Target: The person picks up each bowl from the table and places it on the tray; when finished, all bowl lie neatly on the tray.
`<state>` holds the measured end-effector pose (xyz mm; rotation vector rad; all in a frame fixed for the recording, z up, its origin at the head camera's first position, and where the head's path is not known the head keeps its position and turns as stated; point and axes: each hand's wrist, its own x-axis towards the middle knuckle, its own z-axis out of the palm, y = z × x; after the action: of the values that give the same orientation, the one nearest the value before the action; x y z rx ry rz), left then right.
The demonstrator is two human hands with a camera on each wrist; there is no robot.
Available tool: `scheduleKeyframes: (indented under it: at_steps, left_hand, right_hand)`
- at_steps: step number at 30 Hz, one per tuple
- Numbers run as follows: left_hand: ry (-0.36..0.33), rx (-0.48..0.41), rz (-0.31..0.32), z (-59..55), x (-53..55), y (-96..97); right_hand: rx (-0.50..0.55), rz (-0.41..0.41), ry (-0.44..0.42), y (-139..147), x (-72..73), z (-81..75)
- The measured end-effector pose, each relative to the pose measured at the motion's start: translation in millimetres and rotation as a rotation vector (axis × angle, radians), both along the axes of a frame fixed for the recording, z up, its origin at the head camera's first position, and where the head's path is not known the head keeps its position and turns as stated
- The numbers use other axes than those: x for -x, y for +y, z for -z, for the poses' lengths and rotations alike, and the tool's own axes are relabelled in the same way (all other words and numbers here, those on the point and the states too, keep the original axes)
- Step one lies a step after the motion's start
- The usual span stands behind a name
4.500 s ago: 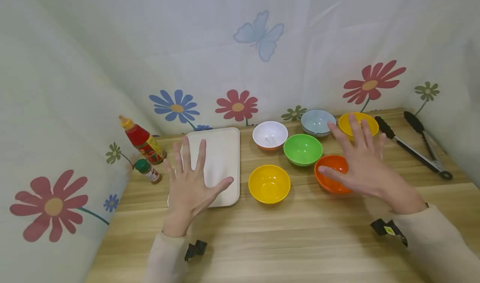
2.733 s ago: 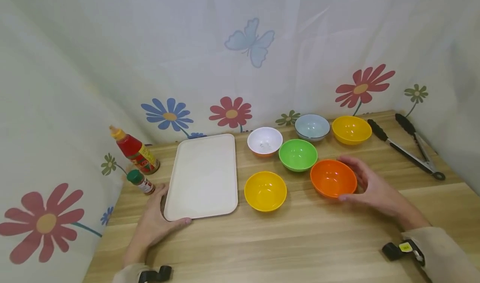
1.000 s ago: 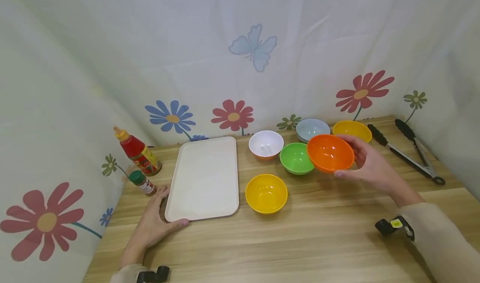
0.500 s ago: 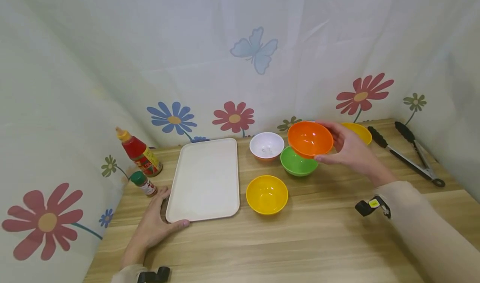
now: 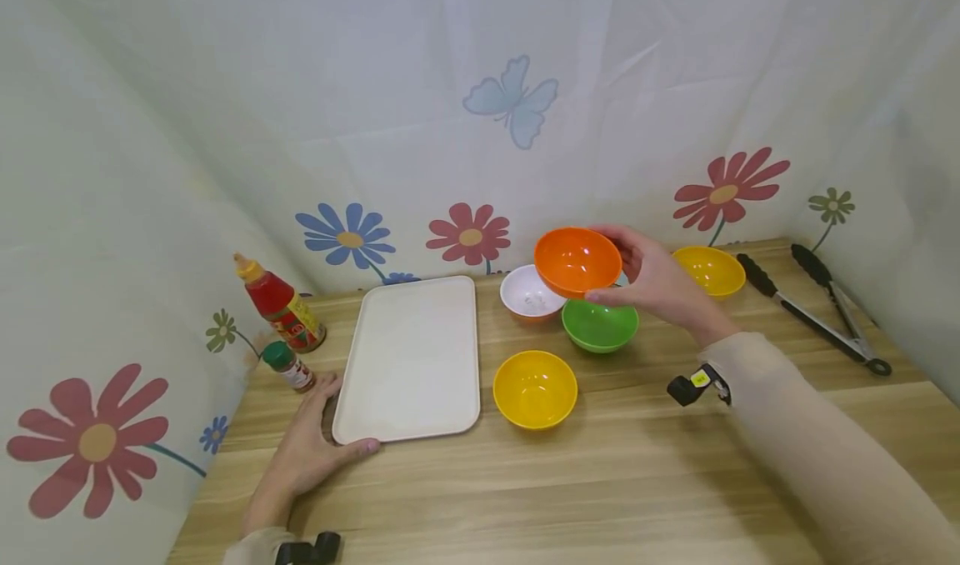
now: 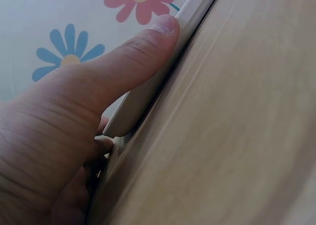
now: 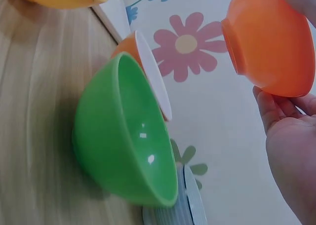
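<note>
My right hand (image 5: 660, 286) grips an orange bowl (image 5: 572, 272) by its right side, holding it up in the air. In the head view the bowl overlaps the white bowl (image 5: 528, 295) and sits above the green bowl (image 5: 600, 327). The right wrist view shows the orange bowl's outside (image 7: 271, 45) high over the green bowl, well clear of the table. My left hand (image 5: 303, 452) rests at the near left corner of a white tray (image 5: 408, 365). Its thumb (image 6: 143, 52) lies straight along the tray's front edge, with the other fingers along the left side.
A yellow bowl (image 5: 535, 390) stands right of the tray, another yellow bowl (image 5: 711, 271) at the back right. Metal tongs with black tips (image 5: 821, 319) lie far right. A red sauce bottle (image 5: 283, 307) and a green-capped spice jar (image 5: 288, 367) stand left. A blue-grey bowl (image 7: 185, 198) is mostly hidden.
My right hand took hold of the orange bowl, lifted it off the table and carried it left past the green bowl. My left hand came down to the tray's corner and has stayed there.
</note>
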<state>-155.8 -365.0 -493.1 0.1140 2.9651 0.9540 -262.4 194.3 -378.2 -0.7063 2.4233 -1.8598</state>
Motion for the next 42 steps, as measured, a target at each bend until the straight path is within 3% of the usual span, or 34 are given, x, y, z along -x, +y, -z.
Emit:
scheduleKeyframes:
  at_steps: [20, 30, 42]
  left_hand:
    - [-0.004, 0.009, -0.004, 0.8, -1.4, -0.3]
    - [-0.006, 0.024, -0.011, -0.2, 0.1, 1.2]
    - [-0.005, 0.032, -0.014, -0.6, -0.9, 2.3]
  right_hand:
    - [0.034, -0.095, 0.015, -66, 32.7, -7.6]
    - [0.020, -0.123, 0.060, -99, 39.6, -14.4]
    - [0.002, -0.138, 0.047, -132, 47.8, -13.4]
